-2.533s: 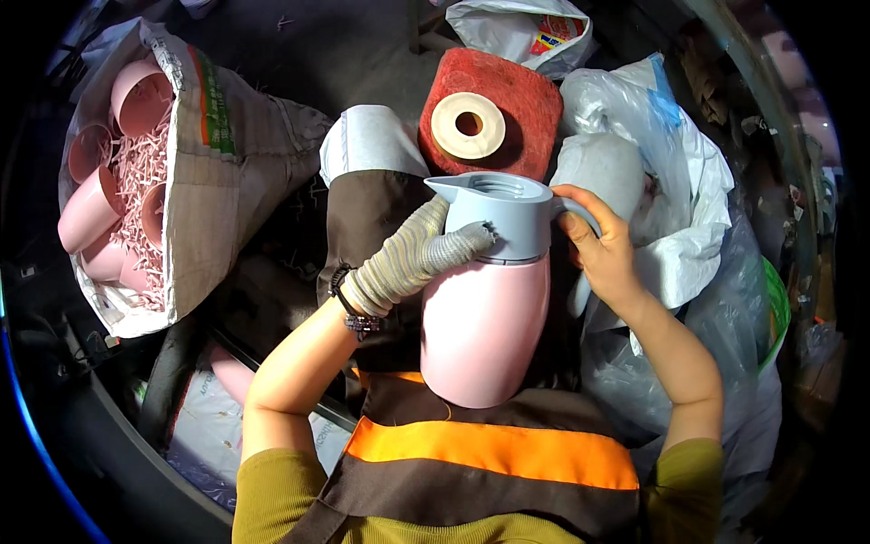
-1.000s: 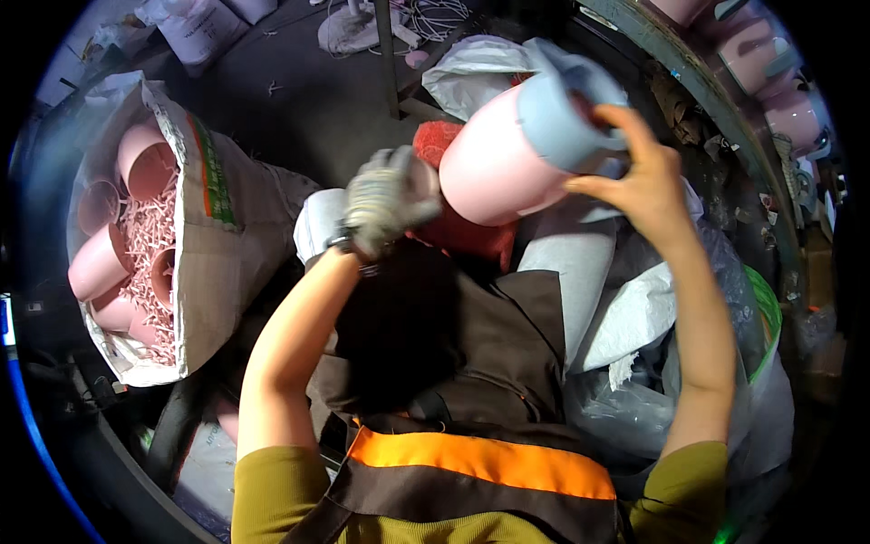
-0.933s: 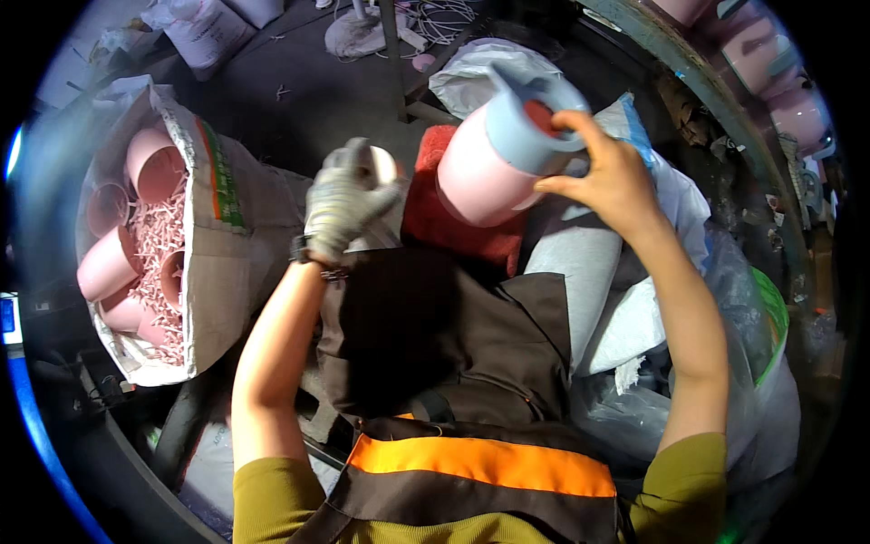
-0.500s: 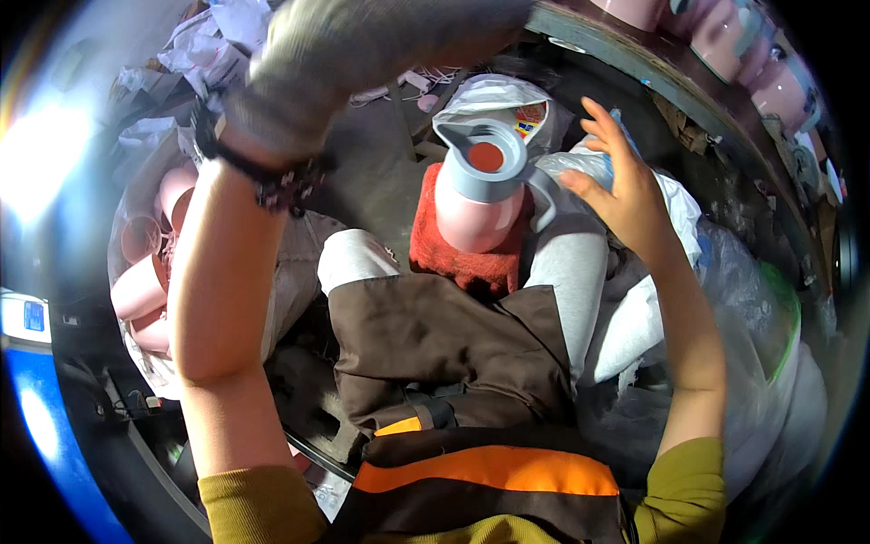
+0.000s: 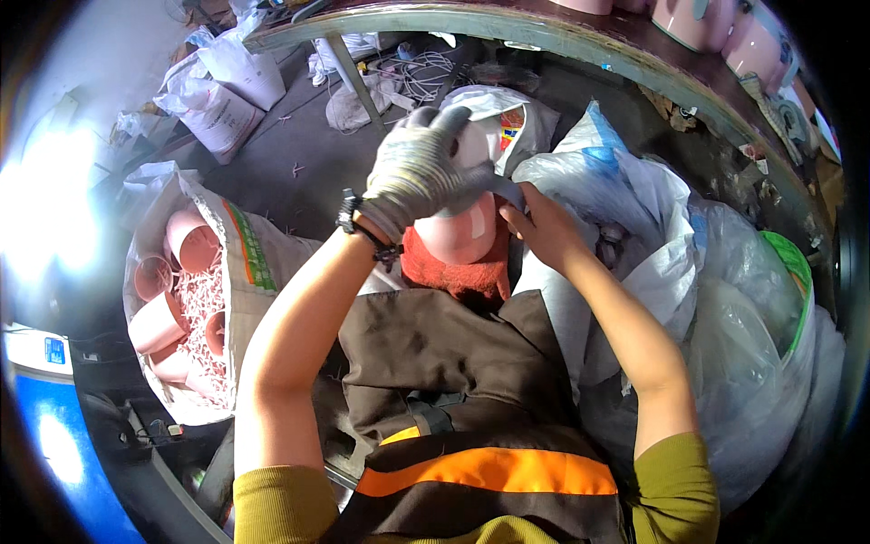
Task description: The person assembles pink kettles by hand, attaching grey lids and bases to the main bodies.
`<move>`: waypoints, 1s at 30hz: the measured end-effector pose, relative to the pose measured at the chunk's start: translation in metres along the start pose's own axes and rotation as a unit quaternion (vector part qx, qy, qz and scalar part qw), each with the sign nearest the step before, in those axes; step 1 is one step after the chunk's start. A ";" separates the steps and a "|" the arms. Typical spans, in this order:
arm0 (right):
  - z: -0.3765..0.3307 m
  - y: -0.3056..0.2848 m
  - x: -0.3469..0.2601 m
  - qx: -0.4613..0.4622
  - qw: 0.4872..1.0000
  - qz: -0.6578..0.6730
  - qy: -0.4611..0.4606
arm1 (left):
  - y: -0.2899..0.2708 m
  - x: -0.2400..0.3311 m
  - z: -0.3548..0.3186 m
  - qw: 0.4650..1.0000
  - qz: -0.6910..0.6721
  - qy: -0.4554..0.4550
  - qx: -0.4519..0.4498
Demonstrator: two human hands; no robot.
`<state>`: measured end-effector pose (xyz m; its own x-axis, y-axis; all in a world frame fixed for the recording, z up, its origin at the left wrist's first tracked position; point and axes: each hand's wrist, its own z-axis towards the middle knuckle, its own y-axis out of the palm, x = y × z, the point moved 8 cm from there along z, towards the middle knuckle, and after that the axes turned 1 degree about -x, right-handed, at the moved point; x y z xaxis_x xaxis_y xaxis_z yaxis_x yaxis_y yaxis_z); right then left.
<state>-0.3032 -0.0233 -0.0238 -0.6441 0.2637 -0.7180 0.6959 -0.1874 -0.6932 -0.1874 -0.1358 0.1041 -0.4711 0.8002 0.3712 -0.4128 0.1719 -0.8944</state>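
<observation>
A pink jug (image 5: pixel 464 234) with a grey handle stands on a folded red cloth (image 5: pixel 451 275) between my knees. My left hand (image 5: pixel 419 170), in a grey knitted glove, is closed about the jug's top, its fingers and thumb apart around it. A pale pink rounded shape (image 5: pixel 476 145) shows between those fingers; I cannot make out whether it belongs to the jug. My bare right hand (image 5: pixel 546 225) grips the jug's handle from the right. The glove hides most of the grey collar and spout.
On the left, a white sack (image 5: pixel 245 245) holds pink cups and pink shreds. Plastic bags (image 5: pixel 625 181) crowd the right side. A bench (image 5: pixel 580 32) with pink jugs crosses the top. Farther back are white bags (image 5: pixel 217 118) and cables (image 5: pixel 421 74) on the floor.
My gloved left hand has come down from the upper left onto the jug's top. My right hand, open beside the jug before, has moved left and closed on its handle.
</observation>
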 end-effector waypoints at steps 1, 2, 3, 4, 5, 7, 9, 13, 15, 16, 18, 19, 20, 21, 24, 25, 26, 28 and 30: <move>-0.005 -0.005 -0.009 0.049 0.998 0.019 -0.043 | -0.006 -0.021 0.001 0.998 -0.037 -0.017 0.054; -0.013 -0.006 -0.008 0.060 0.994 0.078 -0.044 | -0.026 -0.027 0.002 0.989 -0.094 0.024 0.109; -0.022 -0.009 -0.006 0.072 0.987 0.137 -0.043 | -0.029 -0.050 0.008 0.970 -0.223 -0.046 0.082; -0.034 -0.012 -0.003 0.085 0.977 0.193 -0.041 | -0.031 -0.062 0.011 0.929 -0.348 -0.116 0.050; -0.050 -0.016 -0.015 0.069 0.946 0.316 -0.007 | -0.033 -0.079 0.006 0.942 -0.308 -0.108 0.083; -0.081 -0.024 -0.033 0.017 0.903 0.429 -0.004 | -0.008 -0.101 -0.008 0.964 -0.211 -0.091 0.134; -0.105 -0.019 -0.056 -0.041 0.852 0.521 0.021 | 0.051 -0.123 -0.028 0.970 -0.156 -0.146 0.114; -0.118 0.013 -0.061 -0.052 0.854 0.516 0.038 | 0.144 -0.119 -0.080 0.977 -0.172 -0.055 0.118; -0.117 0.017 -0.048 -0.028 0.912 0.407 0.039 | 0.095 -0.050 -0.088 0.841 -0.498 -0.200 0.061; -0.113 0.014 -0.052 -0.030 0.942 0.333 0.031 | 0.071 -0.010 -0.088 0.896 -0.438 -0.073 -0.019; -0.114 0.018 -0.074 -0.065 0.979 0.136 -0.138 | 0.078 0.021 -0.118 0.926 -0.342 -0.075 -0.142; -0.109 0.011 -0.066 -0.101 0.976 0.139 -0.135 | 0.086 0.014 -0.125 0.865 -0.456 -0.161 -0.136; -0.101 0.001 -0.052 -0.138 0.971 0.142 -0.135 | 0.095 0.009 -0.132 0.784 -0.557 -0.245 -0.124; -0.087 -0.016 -0.013 -0.091 0.965 0.246 -0.004 | 0.094 -0.011 -0.133 0.808 -0.522 -0.250 -0.110; -0.051 -0.064 0.139 0.107 0.975 -0.094 0.172 | 0.071 -0.014 -0.133 0.832 -0.464 -0.271 -0.134; -0.044 -0.050 0.206 0.081 0.945 -0.226 0.224 | 0.057 -0.004 -0.126 0.844 -0.457 -0.246 -0.134; -0.044 -0.031 0.263 0.047 0.917 -0.268 0.291 | 0.048 -0.003 -0.128 0.856 -0.426 -0.247 -0.160; -0.044 -0.003 0.338 0.058 0.893 -0.327 0.303 | 0.039 0.000 -0.137 0.831 -0.452 -0.283 -0.160; -0.057 0.006 0.375 0.146 0.862 -0.330 0.357 | 0.036 0.006 -0.139 0.824 -0.447 -0.292 -0.192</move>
<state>-0.5226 0.1287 -0.2939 -0.4368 0.8995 -0.0122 0.0773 0.0240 -0.9967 -0.0967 -0.0451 0.0398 -0.4533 -0.1373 0.8807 -0.5743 0.8007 -0.1707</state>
